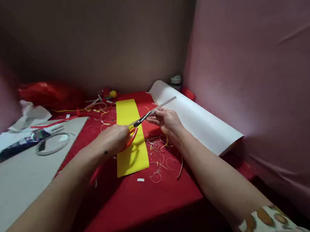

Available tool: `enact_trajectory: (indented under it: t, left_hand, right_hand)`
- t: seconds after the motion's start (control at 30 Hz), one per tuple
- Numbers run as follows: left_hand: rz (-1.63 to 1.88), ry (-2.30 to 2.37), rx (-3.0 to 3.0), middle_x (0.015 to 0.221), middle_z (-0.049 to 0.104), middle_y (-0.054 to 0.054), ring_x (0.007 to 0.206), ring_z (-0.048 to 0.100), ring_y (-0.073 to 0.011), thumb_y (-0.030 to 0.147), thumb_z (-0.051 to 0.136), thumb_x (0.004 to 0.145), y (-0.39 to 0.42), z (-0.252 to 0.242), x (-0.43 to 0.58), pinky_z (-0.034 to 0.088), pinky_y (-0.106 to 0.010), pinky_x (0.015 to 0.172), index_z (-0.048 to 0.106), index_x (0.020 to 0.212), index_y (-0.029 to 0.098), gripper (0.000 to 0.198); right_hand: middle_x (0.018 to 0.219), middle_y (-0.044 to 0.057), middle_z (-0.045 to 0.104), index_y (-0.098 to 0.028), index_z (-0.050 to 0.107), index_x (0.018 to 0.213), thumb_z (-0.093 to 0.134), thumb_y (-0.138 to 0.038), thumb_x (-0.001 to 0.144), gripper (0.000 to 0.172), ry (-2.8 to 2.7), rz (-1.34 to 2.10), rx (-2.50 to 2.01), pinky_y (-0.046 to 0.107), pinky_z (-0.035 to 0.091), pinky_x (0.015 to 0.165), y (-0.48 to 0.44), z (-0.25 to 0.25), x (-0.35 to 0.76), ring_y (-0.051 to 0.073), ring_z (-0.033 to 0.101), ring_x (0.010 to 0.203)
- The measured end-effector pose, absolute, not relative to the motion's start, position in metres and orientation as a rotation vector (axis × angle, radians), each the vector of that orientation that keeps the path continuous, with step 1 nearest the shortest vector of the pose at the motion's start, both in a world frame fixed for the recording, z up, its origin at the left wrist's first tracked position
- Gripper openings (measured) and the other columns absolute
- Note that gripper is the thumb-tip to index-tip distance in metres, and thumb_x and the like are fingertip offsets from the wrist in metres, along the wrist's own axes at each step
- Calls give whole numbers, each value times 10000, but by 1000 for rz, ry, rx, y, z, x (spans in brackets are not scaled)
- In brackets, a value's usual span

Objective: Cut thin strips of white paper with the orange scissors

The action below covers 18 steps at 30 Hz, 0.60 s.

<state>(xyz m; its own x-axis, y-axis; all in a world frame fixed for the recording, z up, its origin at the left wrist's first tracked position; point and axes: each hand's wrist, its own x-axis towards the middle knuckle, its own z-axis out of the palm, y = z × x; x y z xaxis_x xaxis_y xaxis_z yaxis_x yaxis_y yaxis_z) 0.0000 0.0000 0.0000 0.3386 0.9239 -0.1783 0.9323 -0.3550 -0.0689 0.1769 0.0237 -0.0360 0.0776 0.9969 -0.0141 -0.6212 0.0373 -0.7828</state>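
Gripping the orange handles of a pair of scissors [137, 124], the person's left hand [114, 138] was clenched around the loops, with the blades pointing up and to the right toward the near end of a narrow pale paper strip [167, 102]. Whether the blades were parted or closed on the paper could not be told at that size. The right hand [167, 120] pinched the strip between thumb and fingertips just beside the blade tips, so the strip slanted out past the fingers toward the back of the table, held in the air above the red cloth [133, 201]. The strip looked thin, very light and limp enough to droop or twist, so a flat pinch close to the blades seemed the steadiest hold; a grip far out would likely let it flop away from the cut. The scissors looked rigid and sharp, best held by the handles only. Under both hands a yellow corrugated sheet [132, 151] lay lengthwise on the cloth, with thin curled trimmings [159, 164] scattered just to its right. A white sheet [200, 122], rolled at its far end, lay beside the right forearm. To the left a grey board [15, 185] carried a clear ring [52, 145] and a dark tube [21, 144], and a red bag [48, 94] sat at the back.
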Motion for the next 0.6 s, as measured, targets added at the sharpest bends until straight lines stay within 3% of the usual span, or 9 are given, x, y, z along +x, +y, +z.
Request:
enact_trajectory:
  t: [0.2, 0.4, 0.6]
  left_hand:
    - [-251, 1777, 2414, 840, 659, -158, 633, 579, -226, 425, 260, 855, -4, 1, 1, 366, -313, 525, 624, 902, 149, 459]
    - [-257, 1800, 2465, 878, 649, -180, 686, 584, -244, 387, 226, 883, -5, -1, 1, 378, -326, 541, 589, 940, 142, 442]
    - [-270, 1752, 2572, 863, 654, -178, 706, 595, -258, 418, 215, 898, -3, -1, 0, 355, -324, 545, 595, 908, 145, 468]
  right_hand:
    - [561, 36, 666, -151, 487, 657, 458, 5, 812, 222, -730, 1421, -721, 289, 599, 604, 22, -37, 174, 153, 678, 546]
    - [618, 34, 672, -159, 505, 667, 465, -37, 821, 200, -807, 1443, -743, 385, 584, 764, 18, -36, 173, 161, 688, 622]
    - [612, 43, 676, -147, 513, 661, 462, -36, 827, 205, -794, 1454, -738, 358, 593, 740, 18, -36, 174, 160, 691, 609]
